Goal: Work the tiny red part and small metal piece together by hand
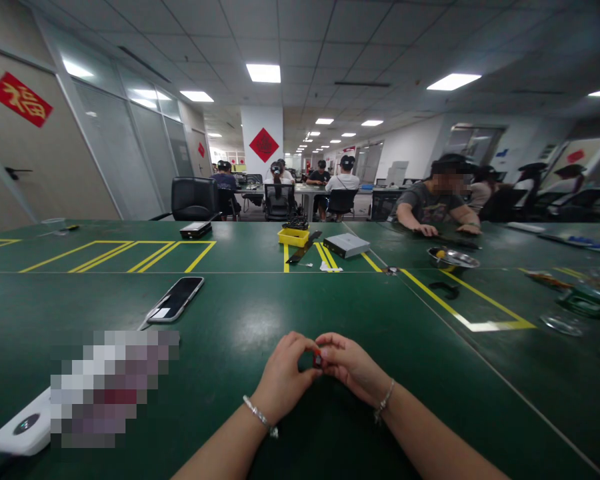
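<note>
**While both hands meet, a small red piece [317,360] sits between their fingertips**

As I see it from here, the step in hand is close fingertip work: the left hand [287,367] has its thumb and forefinger narrowed on one side of the small red piece, and the right hand [353,367] pinches at the other. What it is, I can't tell. Anything this little probably calls for a light grip, one hand steadying while the other adjusts.

Both forearms reach in low over the green surface [220,373] and angle toward each other, palms turned inward, wrists slightly bent. Beyond the left hand, off to its left, lies a phone [176,300]; farther ahead of both hands stands a yellow bin [293,238].
</note>
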Available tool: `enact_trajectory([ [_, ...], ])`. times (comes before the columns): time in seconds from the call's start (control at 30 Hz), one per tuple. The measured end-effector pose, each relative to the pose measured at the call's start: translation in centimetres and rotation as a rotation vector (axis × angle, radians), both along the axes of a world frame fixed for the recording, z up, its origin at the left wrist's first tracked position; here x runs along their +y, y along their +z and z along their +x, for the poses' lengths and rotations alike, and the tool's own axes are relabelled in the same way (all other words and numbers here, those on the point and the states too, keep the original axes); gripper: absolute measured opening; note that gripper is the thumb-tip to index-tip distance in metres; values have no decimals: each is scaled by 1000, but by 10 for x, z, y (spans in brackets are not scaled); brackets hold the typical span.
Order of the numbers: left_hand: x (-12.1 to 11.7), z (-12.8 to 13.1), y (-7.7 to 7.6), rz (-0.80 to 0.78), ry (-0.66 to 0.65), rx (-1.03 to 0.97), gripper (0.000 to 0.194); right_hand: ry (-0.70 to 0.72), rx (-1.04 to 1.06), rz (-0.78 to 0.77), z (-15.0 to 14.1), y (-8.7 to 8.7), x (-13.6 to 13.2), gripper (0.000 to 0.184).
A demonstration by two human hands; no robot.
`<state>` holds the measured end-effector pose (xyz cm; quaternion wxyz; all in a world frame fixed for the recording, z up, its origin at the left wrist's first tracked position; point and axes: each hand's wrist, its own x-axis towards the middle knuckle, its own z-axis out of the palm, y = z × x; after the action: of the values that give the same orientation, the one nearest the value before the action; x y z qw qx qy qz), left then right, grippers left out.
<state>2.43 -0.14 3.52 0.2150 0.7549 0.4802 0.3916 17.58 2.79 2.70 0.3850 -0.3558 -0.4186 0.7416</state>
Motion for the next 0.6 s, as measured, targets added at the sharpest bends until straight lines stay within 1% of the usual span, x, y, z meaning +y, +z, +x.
enact_trajectory([
  [0.3,-1,2,1,1,22,51,17,23,-23,53,-3,4,-3,26],
  [0.5,-2,2,2,11,64,115,18,33,-21,54,-3,3,-3,28],
  [0.6,-1,1,2,33,67,99,17,24,-10,54,-2,0,-2,24],
])
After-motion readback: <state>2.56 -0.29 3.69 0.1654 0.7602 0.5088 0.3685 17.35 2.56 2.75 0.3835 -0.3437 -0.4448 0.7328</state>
